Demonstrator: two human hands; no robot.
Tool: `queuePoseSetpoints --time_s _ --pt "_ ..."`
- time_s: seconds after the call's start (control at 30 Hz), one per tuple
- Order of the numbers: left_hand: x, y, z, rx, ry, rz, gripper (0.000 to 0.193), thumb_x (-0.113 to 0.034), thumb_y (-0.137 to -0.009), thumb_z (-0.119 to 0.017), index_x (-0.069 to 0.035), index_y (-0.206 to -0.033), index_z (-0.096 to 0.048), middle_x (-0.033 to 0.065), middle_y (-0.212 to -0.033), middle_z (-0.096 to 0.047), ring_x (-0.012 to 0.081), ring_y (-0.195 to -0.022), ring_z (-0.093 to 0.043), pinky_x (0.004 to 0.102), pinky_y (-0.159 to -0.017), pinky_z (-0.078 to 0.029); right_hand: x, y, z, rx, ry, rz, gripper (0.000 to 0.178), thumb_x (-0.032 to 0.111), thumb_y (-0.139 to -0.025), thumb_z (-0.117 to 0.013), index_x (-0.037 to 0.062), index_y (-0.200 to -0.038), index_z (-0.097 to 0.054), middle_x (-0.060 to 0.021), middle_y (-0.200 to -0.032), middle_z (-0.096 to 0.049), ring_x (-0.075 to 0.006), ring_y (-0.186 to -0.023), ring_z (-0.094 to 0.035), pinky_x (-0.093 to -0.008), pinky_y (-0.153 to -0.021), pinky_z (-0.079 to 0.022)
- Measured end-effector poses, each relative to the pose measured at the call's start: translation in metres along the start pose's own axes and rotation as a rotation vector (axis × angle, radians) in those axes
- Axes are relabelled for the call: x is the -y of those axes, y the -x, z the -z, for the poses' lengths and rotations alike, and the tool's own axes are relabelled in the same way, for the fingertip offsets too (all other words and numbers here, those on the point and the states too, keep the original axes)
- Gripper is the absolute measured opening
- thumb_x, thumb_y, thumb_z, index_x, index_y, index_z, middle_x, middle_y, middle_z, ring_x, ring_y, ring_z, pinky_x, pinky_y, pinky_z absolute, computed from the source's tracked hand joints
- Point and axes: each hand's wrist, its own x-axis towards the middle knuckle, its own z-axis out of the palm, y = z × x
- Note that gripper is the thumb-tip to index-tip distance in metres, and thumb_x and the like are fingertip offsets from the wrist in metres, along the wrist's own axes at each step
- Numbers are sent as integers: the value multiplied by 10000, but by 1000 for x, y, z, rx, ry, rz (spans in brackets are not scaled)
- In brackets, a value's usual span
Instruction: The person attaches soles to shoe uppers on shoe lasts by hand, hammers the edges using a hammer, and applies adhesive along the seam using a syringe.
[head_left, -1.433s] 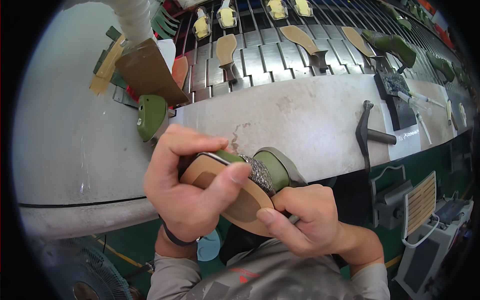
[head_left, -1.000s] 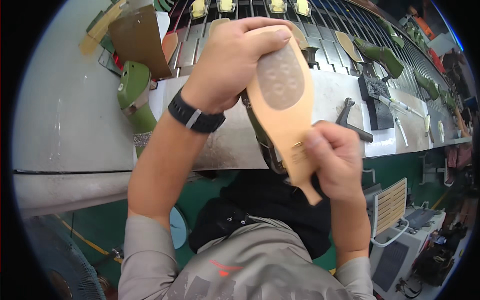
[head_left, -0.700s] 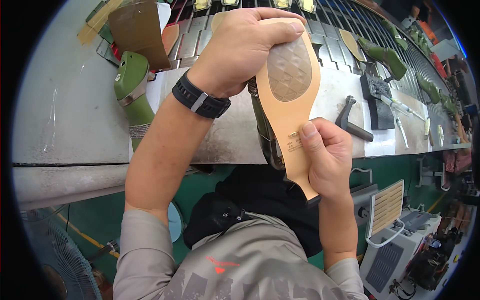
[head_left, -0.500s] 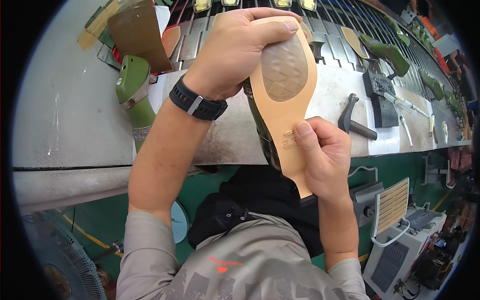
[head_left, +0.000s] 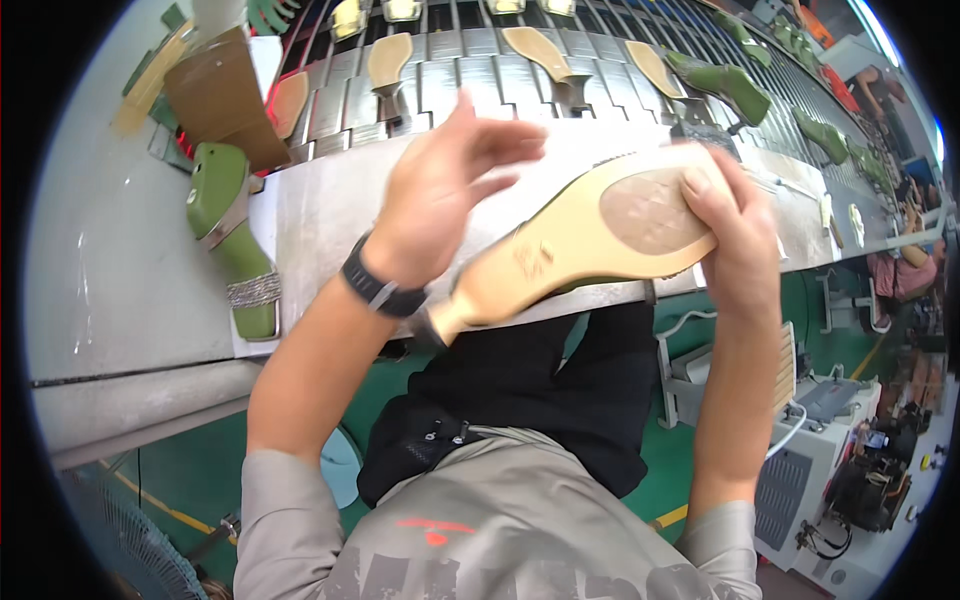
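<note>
A heeled shoe sole [head_left: 560,255], tan with a quilted see-through patch at the forefoot, is turned underside up over the workbench edge. My right hand [head_left: 745,235] grips its toe end, the thumb pressed on the sole and the fingers hidden beneath. A dark heel tip points toward my lower left, and a sliver of green shows under the sole. My left hand [head_left: 435,195], a dark watch on its wrist, hovers beside the heel half with fingers apart and nothing in them; motion blurs it slightly.
On the left of the workbench [head_left: 330,220] stands a green shoe last [head_left: 230,245] with sparkly straps. Behind it sits a brown box [head_left: 220,95]. A slatted conveyor [head_left: 460,80] at the back carries tan soles [head_left: 535,50] and green lasts [head_left: 725,85]. A fan [head_left: 130,530] stands lower left.
My left hand has let go of the toe end and come away open. My right hand has moved from the heel part to the toe, and the sole has swung round, heel toward the left.
</note>
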Motion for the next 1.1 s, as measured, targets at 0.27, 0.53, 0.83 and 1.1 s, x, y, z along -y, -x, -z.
queuePoseSetpoints --time_s 0.27,0.53,0.83,1.1 --pt "67 34 15 -491 -140 -241 646 -514 -1162 -313 23 -1240 -663 135 -1091 -739 209 -1038 -704 366 -959 -541 -88 146 -31 -170 -616 -392 393 158 -1011 -710 -34 -1327 -578 -142 -1220 -713 -180 -1015 -733 -322 -923 -598" --pt "30 -12 21 240 -543 -405 679 -475 -1171 -321 52 -1036 -726 144 -1022 -699 202 -942 -644 335 -880 -500 -44 63 -59 89 454 259 680 29 -758 -910 39 -1382 -639 -49 -869 -679 -114 -682 -607 -254 -580 -493" --pt "29 -13 33 218 -481 -392 856 -589 -1144 -200 46 -1015 -759 183 -1012 -707 252 -951 -661 375 -884 -516 -31 22 -79 158 705 1006 404 36 -653 -813 -47 -1043 -750 -55 -819 -621 -159 -624 -607 -292 -518 -501" --pt "27 -16 34 299 -531 -453 884 -606 -1137 -148 13 -1008 -765 169 -1023 -705 250 -957 -661 372 -878 -519 -62 7 -92 69 698 1113 409 56 -624 -784 -43 -1020 -752 -50 -814 -630 -162 -622 -608 -287 -521 -500"
